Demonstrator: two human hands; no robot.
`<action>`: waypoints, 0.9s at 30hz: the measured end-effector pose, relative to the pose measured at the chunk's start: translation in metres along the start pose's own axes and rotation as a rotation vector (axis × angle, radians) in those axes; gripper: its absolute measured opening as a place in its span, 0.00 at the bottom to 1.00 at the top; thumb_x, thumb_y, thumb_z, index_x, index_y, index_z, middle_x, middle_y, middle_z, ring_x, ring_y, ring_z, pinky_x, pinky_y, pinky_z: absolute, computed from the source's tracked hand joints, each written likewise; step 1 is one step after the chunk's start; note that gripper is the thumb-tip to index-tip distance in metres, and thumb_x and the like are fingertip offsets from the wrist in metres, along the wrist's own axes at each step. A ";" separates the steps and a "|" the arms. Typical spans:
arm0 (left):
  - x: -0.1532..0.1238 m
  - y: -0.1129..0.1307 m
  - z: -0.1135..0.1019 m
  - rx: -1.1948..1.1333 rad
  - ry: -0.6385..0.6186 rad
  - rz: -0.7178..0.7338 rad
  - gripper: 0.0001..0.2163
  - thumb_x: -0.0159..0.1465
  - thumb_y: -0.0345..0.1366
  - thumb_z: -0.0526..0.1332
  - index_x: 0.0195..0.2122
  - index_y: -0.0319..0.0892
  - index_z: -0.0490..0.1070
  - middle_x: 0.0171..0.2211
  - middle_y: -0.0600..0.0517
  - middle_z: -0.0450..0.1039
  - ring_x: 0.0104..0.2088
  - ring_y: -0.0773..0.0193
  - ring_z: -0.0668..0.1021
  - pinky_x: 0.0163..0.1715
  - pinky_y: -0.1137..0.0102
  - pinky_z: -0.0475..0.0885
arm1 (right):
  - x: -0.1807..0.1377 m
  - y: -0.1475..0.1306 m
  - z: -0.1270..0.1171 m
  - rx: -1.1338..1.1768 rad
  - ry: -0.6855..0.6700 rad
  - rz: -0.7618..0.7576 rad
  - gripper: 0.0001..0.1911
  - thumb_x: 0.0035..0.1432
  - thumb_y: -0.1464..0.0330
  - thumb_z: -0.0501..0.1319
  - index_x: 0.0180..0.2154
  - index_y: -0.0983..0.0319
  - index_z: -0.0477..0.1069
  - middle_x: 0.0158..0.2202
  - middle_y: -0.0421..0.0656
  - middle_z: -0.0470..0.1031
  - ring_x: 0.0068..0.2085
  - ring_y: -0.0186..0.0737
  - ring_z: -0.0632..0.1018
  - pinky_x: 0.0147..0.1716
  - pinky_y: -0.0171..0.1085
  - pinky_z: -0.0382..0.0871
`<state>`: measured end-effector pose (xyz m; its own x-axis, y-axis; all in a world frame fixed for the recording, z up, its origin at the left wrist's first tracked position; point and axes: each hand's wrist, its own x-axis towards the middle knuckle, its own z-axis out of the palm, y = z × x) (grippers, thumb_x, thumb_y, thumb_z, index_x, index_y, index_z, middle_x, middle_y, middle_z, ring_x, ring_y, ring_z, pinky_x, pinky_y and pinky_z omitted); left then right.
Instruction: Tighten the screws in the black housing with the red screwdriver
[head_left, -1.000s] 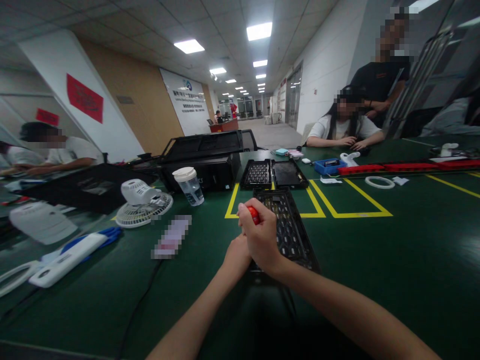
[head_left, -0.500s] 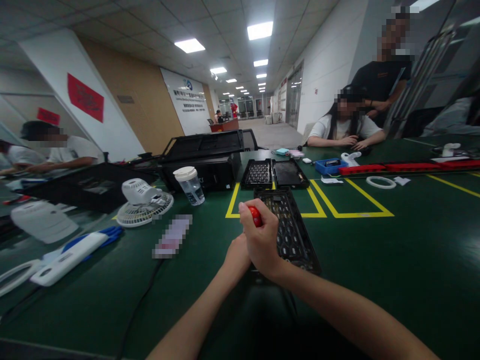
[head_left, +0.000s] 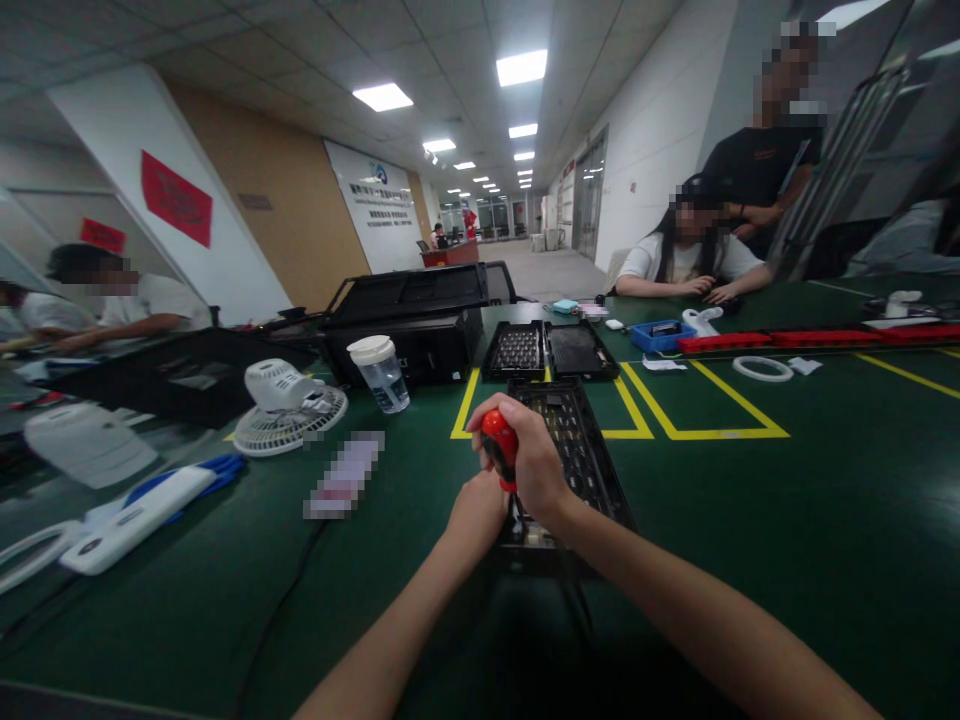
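Note:
My right hand [head_left: 534, 455] is wrapped round the red and black handle of a screwdriver [head_left: 500, 445]. The tool stands nearly upright, its shaft pointing down at the near left part of an open black case [head_left: 613, 490]. Inside the case are rows of small shiny rounded parts, with some pale parts and wiring at its near end. My left hand [head_left: 480, 508] rests low against the case's left side, just under the right hand. Its fingers are mostly hidden, so I cannot see what they grip.
Behind the case lies another open black case [head_left: 581, 350]. To the left are a lidded cup [head_left: 380, 375], a white fan [head_left: 289, 415], a phone [head_left: 346, 475] with a cable and a large black box [head_left: 442, 345]. A blue tray [head_left: 660, 333] stands right. Other people sit around the table.
My right hand's fingers have loosened and shifted on the screwdriver, so more of its handle shows. The near end of the case is less covered. My left hand stays nearly in place.

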<state>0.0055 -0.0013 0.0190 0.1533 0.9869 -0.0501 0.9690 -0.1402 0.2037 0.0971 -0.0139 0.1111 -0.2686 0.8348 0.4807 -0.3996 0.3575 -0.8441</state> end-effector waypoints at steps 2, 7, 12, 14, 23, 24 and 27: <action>-0.001 0.000 0.000 0.008 0.052 0.036 0.13 0.63 0.31 0.43 0.41 0.39 0.65 0.38 0.46 0.71 0.38 0.63 0.73 0.37 0.71 0.65 | 0.007 -0.001 -0.008 0.069 -0.122 0.064 0.16 0.57 0.65 0.44 0.26 0.65 0.65 0.21 0.39 0.64 0.19 0.29 0.65 0.19 0.29 0.58; -0.001 -0.003 0.004 -0.019 0.151 0.067 0.13 0.63 0.30 0.42 0.38 0.39 0.65 0.35 0.48 0.70 0.35 0.64 0.74 0.34 0.72 0.65 | 0.022 0.000 -0.032 0.263 -0.413 0.214 0.14 0.55 0.64 0.47 0.29 0.66 0.65 0.24 0.40 0.65 0.21 0.31 0.68 0.22 0.31 0.61; -0.001 -0.002 0.006 -0.066 0.145 0.023 0.13 0.64 0.31 0.42 0.41 0.39 0.64 0.36 0.48 0.70 0.35 0.65 0.74 0.35 0.72 0.65 | 0.026 0.000 -0.044 0.328 -0.479 0.205 0.12 0.52 0.64 0.50 0.29 0.66 0.65 0.31 0.43 0.68 0.28 0.34 0.73 0.32 0.36 0.66; -0.001 -0.002 0.005 -0.091 0.147 0.022 0.13 0.64 0.32 0.42 0.42 0.40 0.63 0.36 0.48 0.70 0.36 0.65 0.73 0.36 0.72 0.65 | 0.026 0.000 -0.044 0.391 -0.509 0.206 0.11 0.51 0.63 0.50 0.28 0.65 0.63 0.34 0.45 0.69 0.32 0.38 0.74 0.39 0.41 0.66; 0.001 -0.004 0.006 0.021 0.061 0.014 0.13 0.61 0.29 0.44 0.39 0.37 0.66 0.38 0.45 0.70 0.41 0.62 0.72 0.40 0.71 0.64 | 0.022 0.011 -0.035 0.450 -0.636 0.244 0.12 0.53 0.61 0.47 0.31 0.63 0.61 0.18 0.36 0.66 0.14 0.29 0.64 0.14 0.28 0.56; 0.001 -0.004 0.006 0.023 0.057 0.008 0.13 0.61 0.29 0.44 0.39 0.38 0.67 0.38 0.45 0.71 0.41 0.62 0.72 0.40 0.71 0.64 | 0.022 0.012 -0.034 0.431 -0.631 0.255 0.13 0.52 0.60 0.47 0.31 0.63 0.62 0.17 0.35 0.64 0.14 0.28 0.62 0.13 0.28 0.54; 0.001 -0.004 0.005 0.025 0.054 0.006 0.13 0.61 0.30 0.44 0.40 0.39 0.67 0.37 0.46 0.71 0.43 0.61 0.72 0.40 0.71 0.64 | 0.022 0.015 -0.032 0.400 -0.628 0.276 0.16 0.51 0.58 0.47 0.30 0.64 0.64 0.16 0.35 0.62 0.13 0.27 0.60 0.13 0.28 0.52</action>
<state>0.0032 0.0001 0.0132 0.1493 0.9888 0.0039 0.9727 -0.1476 0.1791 0.1135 0.0231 0.1015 -0.8006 0.4359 0.4112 -0.4991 -0.1053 -0.8601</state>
